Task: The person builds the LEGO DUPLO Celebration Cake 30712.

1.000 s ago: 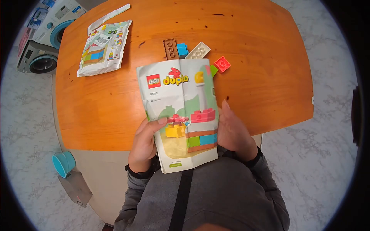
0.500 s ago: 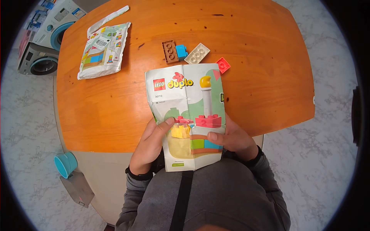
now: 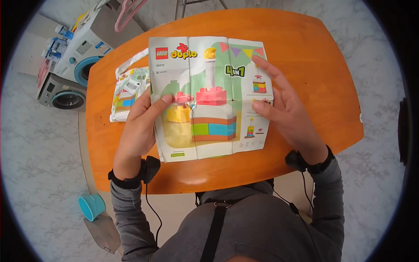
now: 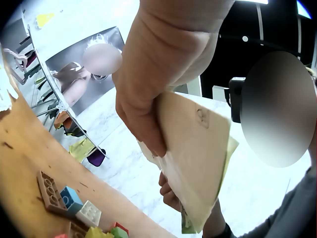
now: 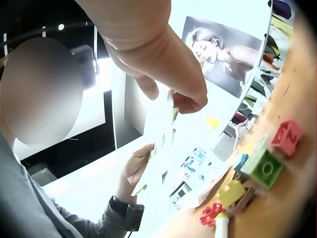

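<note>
Head view. Large creased paper sheet, printed with coloured bricks and "LEGO duplo" lettering, is spread upright-facing above the orange-brown wooden surface. Left hand grips its left edge: thumb laid over the printed front, other fingers behind the paper, hand closed only to the sheet's thickness. Right hand pinches the right side; thumb rests on the front, one finger reaches long toward the upper right corner. Sheet lies between the two hands, touching both. White printed plastic packet rests on the surface to the sheet's left, partly covered by it. Light blue plastic bucket stands on the floor, lower left.

Left wrist view. Sheet seen from behind and steeply tilted; left hand's fingers lie against it near its top. Below on the surface, apart from the hand: brown studded block, blue block just beside it, then an off-white block.

Right wrist view. Sheet nearly edge-on, blurred, held under the right hand's bent fingers; left hand at its far edge. On the surface, apart from both hands: red block marked "2", green block, yellow block, red flower-shaped piece, white cylindrical piece.
</note>
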A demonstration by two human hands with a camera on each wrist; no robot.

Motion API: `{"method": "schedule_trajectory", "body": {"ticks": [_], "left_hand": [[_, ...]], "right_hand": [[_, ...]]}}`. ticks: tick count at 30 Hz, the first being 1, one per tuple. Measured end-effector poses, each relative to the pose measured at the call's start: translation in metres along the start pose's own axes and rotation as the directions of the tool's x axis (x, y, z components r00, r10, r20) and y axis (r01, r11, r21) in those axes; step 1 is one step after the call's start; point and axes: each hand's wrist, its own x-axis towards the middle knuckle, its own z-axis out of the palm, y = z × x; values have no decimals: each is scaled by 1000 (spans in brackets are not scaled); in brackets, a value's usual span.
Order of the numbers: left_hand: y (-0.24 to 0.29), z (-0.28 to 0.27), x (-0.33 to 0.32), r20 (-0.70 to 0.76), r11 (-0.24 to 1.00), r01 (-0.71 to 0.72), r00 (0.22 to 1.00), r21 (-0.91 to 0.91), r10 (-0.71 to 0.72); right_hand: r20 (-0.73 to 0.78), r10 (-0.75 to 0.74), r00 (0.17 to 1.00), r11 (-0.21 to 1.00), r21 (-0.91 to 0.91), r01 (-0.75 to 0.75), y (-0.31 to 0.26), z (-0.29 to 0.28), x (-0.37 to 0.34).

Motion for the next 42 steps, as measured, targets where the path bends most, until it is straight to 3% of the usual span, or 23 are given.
{"method": "schedule_trajectory", "body": {"ticks": [4,6,10,14,16,17,21,23,24,25,26,27,28,29,30,31,32,33,34,36,37,40,42], "left_hand": [[21,4,61,50,994,55,997,-94,-51],[25,5,92,15,996,48,999,-70,-47],[7,-10,157,83,996,40,996,-84,-33],[-32,-28,204,-30,995,103,994,-16,-103],[-46,-36,215,-44,979,198,980,50,-196],[-55,-42,219,-131,967,217,971,131,-200],[-60,-51,207,-147,973,211,970,98,-195],[-60,-53,199,-232,957,184,964,225,-131],[-59,-55,194,-235,959,181,964,219,-128],[-58,-57,188,-185,911,190,974,366,-129],[-58,-59,181,-136,843,188,981,504,-138],[-65,-61,176,-140,846,188,981,499,-135],[-76,-63,169,-78,753,55,997,656,-5],[-87,-66,162,7,620,-75,994,781,111],[-85,-60,150,4,625,-73,994,777,111],[-77,-49,136,89,577,-137,990,805,112],[-75,-39,125,174,527,-206,979,825,110],[-78,-31,116,187,598,-219,976,771,115],[-79,-24,107,189,598,-223,975,769,120],[-77,-13,90,247,556,-233,968,798,52],[-80,-10,83,272,566,-254,961,784,54],[-83,-6,62,310,502,-326,943,801,118],[-83,-9,52,341,465,-339,936,818,83]], "right_hand": [[-12,-109,994,990,-88,108,-12,-23,49],[-68,-53,996,986,-159,42,-18,-42,78],[-192,-89,977,970,-239,42,-3,-77,129],[-283,44,958,907,-390,-157,31,-105,163],[-301,77,950,869,-447,-212,48,-117,171],[-300,118,947,846,-469,-254,56,-124,172],[-294,140,946,801,-528,-283,70,-136,174],[-295,142,945,797,-532,-286,73,-137,173],[-298,133,945,796,-537,-281,71,-135,173],[-293,132,947,792,-543,-279,71,-132,172],[-275,43,960,710,-668,-223,72,-128,169],[-244,-44,969,609,-775,-168,73,-122,164],[-241,-42,970,605,-778,-167,72,-114,157],[-188,-79,979,502,-856,-124,70,-105,149],[-131,-109,985,390,-917,-79,69,-95,141],[-130,-108,986,386,-919,-79,67,-86,135],[-72,-20,997,527,-848,-50,65,-77,131],[1,56,998,656,-754,-36,64,-70,125],[1,53,999,653,-757,-33,67,-65,118],[206,-8,978,476,-860,185,76,-55,103],[243,22,970,368,-904,218,75,-48,93],[324,38,945,265,-916,303,81,-37,74],[353,26,935,267,-904,334,83,-37,68]]}}
